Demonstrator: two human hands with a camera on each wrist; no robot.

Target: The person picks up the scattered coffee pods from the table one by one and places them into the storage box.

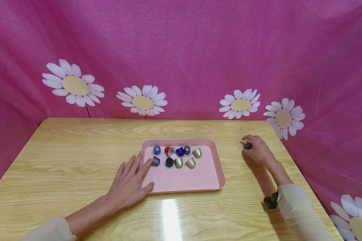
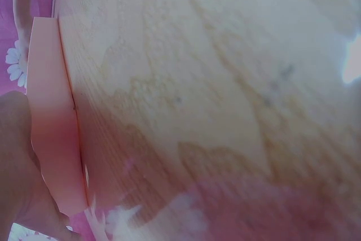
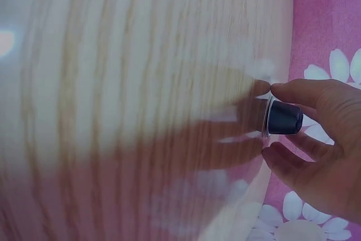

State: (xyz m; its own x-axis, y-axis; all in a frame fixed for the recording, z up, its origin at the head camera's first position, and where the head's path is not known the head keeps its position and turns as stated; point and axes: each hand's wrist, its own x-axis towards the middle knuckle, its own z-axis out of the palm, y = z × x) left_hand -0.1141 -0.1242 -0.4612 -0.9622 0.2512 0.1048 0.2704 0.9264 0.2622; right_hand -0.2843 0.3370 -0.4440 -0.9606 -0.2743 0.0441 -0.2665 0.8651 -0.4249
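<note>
On the table's right side my right hand [image 1: 258, 149] is held around a dark coffee capsule [image 1: 247, 146]. In the right wrist view that capsule [image 3: 285, 118] stands rim down on the wood. Fingers and thumb reach the tabletop on either side of it, and a gap shows between them and the capsule. My left hand [image 1: 129, 187] lies flat with spread fingers over the left edge of a pink tray [image 1: 184, 182]. Inside the tray are several coffee capsules, among them a red one [image 1: 168, 150], a black one [image 1: 169, 163] and a green one [image 1: 191, 163].
The wooden table [image 1: 78, 150] extends around the tray. Behind it and along its right side hangs a pink curtain [image 1: 181, 60] with white daisies. A black strap mount [image 1: 271, 201] sits on my right wrist.
</note>
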